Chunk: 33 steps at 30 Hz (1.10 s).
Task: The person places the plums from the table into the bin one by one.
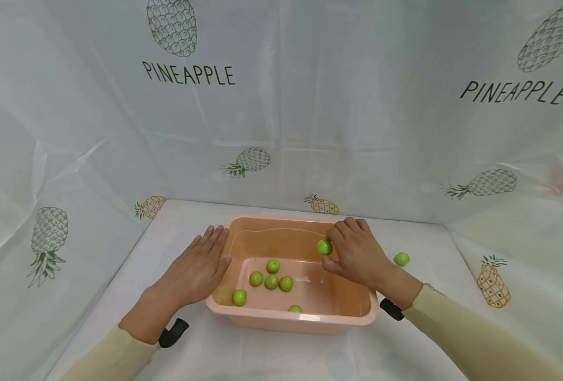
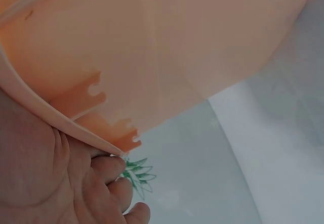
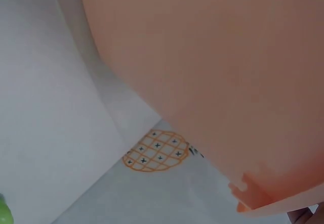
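Note:
A pink plastic basin stands on the white-covered table, with several small round green fruits on its floor. Over the basin's right part, my right hand pinches another green fruit between thumb and fingers. My left hand rests on the left rim, its fingers extended. From below, the left wrist view has the palm against the rim of the basin. Only a bit of the right fingers shows in the right wrist view, and the pinched fruit is hidden there.
One loose green fruit lies on the table to the right of the basin, near my right wrist. A pale sheet printed with pineapples hangs behind and at both sides. Black straps sit at my wrists.

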Each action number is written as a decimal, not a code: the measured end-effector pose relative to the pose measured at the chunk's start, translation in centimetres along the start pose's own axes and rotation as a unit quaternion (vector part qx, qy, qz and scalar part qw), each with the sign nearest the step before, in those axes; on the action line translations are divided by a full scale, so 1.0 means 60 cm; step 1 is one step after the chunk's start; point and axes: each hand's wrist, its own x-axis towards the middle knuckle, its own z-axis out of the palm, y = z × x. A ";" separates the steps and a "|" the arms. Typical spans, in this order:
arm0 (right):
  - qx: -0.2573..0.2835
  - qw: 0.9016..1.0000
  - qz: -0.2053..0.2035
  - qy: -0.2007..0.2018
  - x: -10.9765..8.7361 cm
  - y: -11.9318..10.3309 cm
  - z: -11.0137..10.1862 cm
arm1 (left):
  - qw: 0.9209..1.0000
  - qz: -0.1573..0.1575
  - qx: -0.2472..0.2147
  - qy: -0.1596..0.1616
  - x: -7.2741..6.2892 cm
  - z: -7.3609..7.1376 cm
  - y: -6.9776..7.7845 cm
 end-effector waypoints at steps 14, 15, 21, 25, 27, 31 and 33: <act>0.021 0.999 0.026 0.039 -0.015 0.014 -0.003 | 1.000 0.006 -0.010 0.006 0.000 -0.004 0.002; 0.025 0.998 0.030 0.051 -0.018 0.019 -0.004 | 1.000 0.006 -0.011 0.005 0.000 -0.004 0.002; 0.008 0.994 0.046 0.101 -0.051 0.070 -0.015 | 1.000 -0.001 -0.012 0.001 0.001 0.000 -0.001; -0.033 0.991 0.059 0.117 -0.088 0.125 -0.010 | 1.000 -0.003 -0.013 -0.001 0.000 0.000 0.000; -0.054 0.989 0.069 0.116 -0.111 0.153 -0.001 | 1.000 -0.001 -0.013 0.002 -0.001 0.000 0.000; -0.080 0.988 0.108 0.077 -0.165 0.198 0.023 | 1.000 0.002 -0.015 0.004 -0.001 -0.002 0.001; -0.086 0.986 0.136 0.040 -0.190 0.212 0.033 | 1.000 0.004 -0.016 0.005 -0.001 -0.002 0.002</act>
